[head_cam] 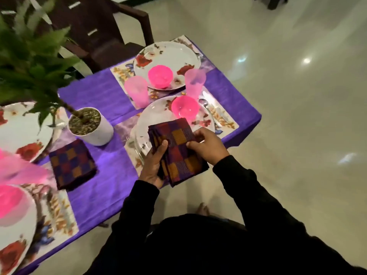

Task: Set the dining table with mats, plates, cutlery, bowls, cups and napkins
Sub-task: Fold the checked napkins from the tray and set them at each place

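Floor: pale glossy tiles (297, 116), wide open to the right of the table and behind the person; light spots reflect on it.
Table: purple cloth (95, 96), its near-right corner close to the hands; cloth edge drops off just right of the near mat.
Chair: dark brown (103, 36), pushed in at the far side, touching the table edge.
Napkin stack: checked purple/orange/maroon napkins (178, 151), held above the near plate & the table edge, the lower part overhanging the floor.
L hand: left hand (153, 163) grips the stack from below-left, thumb on top, fingers underneath.
R hand: right hand (206, 143) pinches the stack's right edge, thumb & fingers curled on the top layer.
Near plate: floral white plate (145, 126) on a floral mat (228, 120); pink bowl (185, 109) sits on its far rim side; spoon (208, 110) just right of the plate.
Far plate: second floral plate (168, 54) w/ pink bowl (159, 76) on it, near the far-right corner.
Cups: two pink cups, one (137, 92) left, one (194, 80) right, between the two plates.
Laid napkin: one folded napkin (72, 163) flat on the cloth, left of the hands, near the front edge.
Plant: white pot (95, 132) w/ green leaves, mid-table, just beyond the laid napkin.
Left side: more plates and pink ware, blurred, cut by the frame edge.
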